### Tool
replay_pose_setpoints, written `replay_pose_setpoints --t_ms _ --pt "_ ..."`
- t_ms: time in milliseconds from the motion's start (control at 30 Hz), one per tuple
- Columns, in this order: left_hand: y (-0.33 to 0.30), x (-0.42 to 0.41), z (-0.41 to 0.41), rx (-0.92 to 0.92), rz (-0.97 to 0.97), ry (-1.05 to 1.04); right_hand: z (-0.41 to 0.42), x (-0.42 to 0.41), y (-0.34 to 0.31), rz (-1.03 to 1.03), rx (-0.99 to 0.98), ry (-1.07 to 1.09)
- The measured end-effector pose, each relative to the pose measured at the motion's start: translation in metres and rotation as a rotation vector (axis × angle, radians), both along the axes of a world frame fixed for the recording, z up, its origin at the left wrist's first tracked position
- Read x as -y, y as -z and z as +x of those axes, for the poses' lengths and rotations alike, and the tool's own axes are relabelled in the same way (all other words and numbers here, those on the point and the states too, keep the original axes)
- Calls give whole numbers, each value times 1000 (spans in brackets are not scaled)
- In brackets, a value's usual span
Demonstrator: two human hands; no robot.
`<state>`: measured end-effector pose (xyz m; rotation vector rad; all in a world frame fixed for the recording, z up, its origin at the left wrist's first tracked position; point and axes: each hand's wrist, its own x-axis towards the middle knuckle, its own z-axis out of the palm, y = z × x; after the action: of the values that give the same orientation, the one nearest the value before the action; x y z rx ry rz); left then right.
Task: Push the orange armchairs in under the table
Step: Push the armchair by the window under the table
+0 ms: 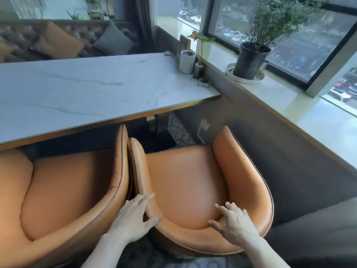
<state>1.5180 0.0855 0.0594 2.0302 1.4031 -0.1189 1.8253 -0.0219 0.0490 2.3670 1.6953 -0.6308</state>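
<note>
Two orange armchairs stand side by side in front of a white marble table (81,89). The left armchair (63,186) has its front partly under the table edge. The right armchair (185,180) sits a little back from the edge, its seat fully visible. My left hand (133,217) lies flat with fingers spread on the left rear rim of the right armchair, where the two chairs touch. My right hand (235,223) rests with fingers apart on the rear rim of the same chair's backrest. Neither hand is closed around anything.
A grey low wall (280,147) with a stone windowsill runs along the right, close to the right armchair. A white cup (187,61) and small items stand at the table's far right corner. A potted plant (251,59) stands on the sill. A tufted sofa with cushions (58,41) lies beyond the table.
</note>
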Motion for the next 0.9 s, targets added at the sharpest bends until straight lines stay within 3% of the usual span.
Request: replay_pose_setpoints --t_ms 200,467,600,900 --pt "24 47 105 2 20 -36 94 17 24 -63 -29 -99" --pt "67 96 184 -46 30 29 136 52 60 -107 -87 -229" --pt "99 144 208 -79 4 37 159 81 82 -12 -104 -368" --pt "101 155 204 -119 177 67 169 90 106 248 -175 -392"
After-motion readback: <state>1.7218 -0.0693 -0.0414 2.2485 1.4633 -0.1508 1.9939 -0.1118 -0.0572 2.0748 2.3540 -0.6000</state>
